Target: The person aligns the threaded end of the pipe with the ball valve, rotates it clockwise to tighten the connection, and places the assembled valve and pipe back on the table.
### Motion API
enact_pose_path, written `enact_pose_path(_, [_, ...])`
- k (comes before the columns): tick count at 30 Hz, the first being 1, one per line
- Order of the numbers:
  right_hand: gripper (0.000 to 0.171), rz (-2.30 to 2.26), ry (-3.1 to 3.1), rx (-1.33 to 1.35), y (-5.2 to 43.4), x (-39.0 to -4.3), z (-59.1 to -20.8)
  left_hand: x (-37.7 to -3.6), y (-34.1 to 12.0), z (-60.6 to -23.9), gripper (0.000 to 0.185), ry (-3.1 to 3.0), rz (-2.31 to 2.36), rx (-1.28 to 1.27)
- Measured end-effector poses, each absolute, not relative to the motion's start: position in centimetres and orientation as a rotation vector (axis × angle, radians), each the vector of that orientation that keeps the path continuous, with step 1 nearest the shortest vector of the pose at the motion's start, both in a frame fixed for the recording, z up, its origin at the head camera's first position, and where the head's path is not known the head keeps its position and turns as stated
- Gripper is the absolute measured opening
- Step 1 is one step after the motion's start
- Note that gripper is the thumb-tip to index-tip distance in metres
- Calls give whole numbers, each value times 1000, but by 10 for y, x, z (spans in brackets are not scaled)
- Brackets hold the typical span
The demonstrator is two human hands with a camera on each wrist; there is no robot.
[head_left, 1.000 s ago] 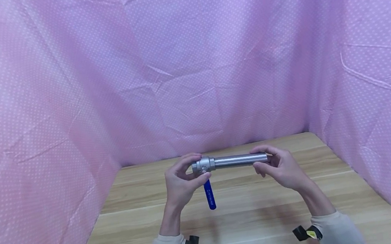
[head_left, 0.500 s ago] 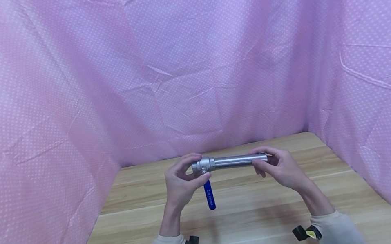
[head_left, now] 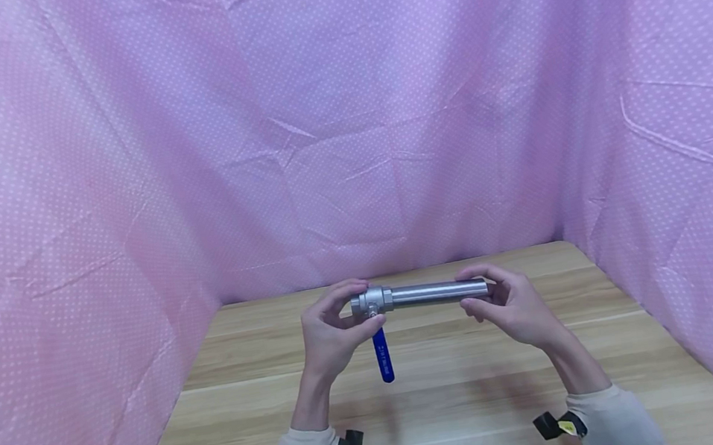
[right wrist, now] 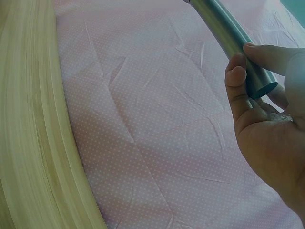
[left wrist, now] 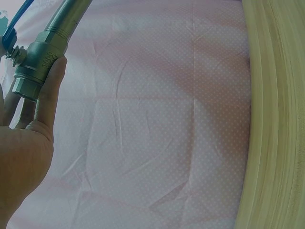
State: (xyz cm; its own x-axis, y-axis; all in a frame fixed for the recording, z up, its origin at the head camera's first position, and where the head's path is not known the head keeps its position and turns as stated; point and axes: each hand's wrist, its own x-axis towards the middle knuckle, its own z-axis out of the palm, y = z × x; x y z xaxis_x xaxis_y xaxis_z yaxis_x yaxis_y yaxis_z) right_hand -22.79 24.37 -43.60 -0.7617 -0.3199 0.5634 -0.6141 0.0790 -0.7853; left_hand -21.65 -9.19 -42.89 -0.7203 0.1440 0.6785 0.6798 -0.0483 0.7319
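Observation:
A silver ball valve (head_left: pixel 375 299) with a blue lever handle (head_left: pixel 383 356) is joined to a straight steel pipe (head_left: pixel 436 292). The two lie in one line, roughly level, held up above the table. My left hand (head_left: pixel 331 335) grips the valve body at its left end, fingers behind and thumb in front near the handle's base. At the pipe's far end, my right hand (head_left: pixel 513 307) pinches the tube between thumb and fingers. In the right wrist view the pipe's end (right wrist: pixel 264 90) sits within the right fingers. The left wrist view shows the valve's hex end (left wrist: pixel 26 89) beside the left fingers.
Below both hands is a wooden table (head_left: pixel 435 407). Pink dotted cloth (head_left: pixel 346 141) hangs at the back and on both sides. Each sleeved wrist bears a small black camera mount (head_left: pixel 349 444).
The right thumb shifts slightly along the pipe's surface and returns. The valve, the pipe and the left hand stay almost where they were.

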Motion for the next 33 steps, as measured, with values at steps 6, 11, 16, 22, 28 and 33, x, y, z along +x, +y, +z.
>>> enact_pose_path(6, [33,1726,-2135,915,243,-227,-435,-216,-92,-429,51,-1833,-1816,-872])
enact_pose_path(11, [29,1736,-2131,943,243,-227,-435,-215,-92,-429,50,-1835,-1816,-872])
enact_pose_path(16, [22,1740,-2133,961,243,-228,-437,-215,-92,-429,50,-1834,-1811,-875])
enact_pose_path(22, [26,1767,-2116,955,244,-228,-439,-214,-90,-428,50,-1844,-1815,-867])
enact_pose_path(28, [36,1743,-2105,966,246,-228,-440,-215,-89,-429,50,-1845,-1816,-862])
enact_pose_path(33, [37,1724,-2107,965,245,-228,-439,-215,-89,-429,49,-1837,-1807,-870])
